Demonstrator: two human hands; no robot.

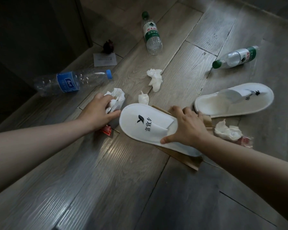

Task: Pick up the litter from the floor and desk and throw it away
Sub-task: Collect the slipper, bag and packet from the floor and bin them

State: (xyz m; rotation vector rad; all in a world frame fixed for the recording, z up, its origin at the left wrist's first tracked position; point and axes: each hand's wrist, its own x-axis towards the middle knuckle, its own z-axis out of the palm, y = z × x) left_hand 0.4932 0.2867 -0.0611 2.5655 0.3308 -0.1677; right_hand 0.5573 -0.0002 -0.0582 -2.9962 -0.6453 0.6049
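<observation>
Left hand (98,112) around crumpled tissue (118,96)

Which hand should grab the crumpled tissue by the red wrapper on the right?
Right. The right hand holds the slipper just beside that tissue; the left hand is farther off, gripping another tissue.

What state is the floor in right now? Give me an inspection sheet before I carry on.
Surface: grey plank floor.
Job's things: blue-label bottle, upper green-cap bottle and right green-cap bottle, all lying down; middle tissue, small tissue, right tissue; left red wrapper, right red wrapper; brown paper under the near slipper.
Clutter: far slipper; white card with a dark lump beside it.
Grippers: left hand grips a crumpled tissue; right hand grips the near slipper.
Cables: nothing seen.
Surroundings: dark furniture at upper left.
</observation>
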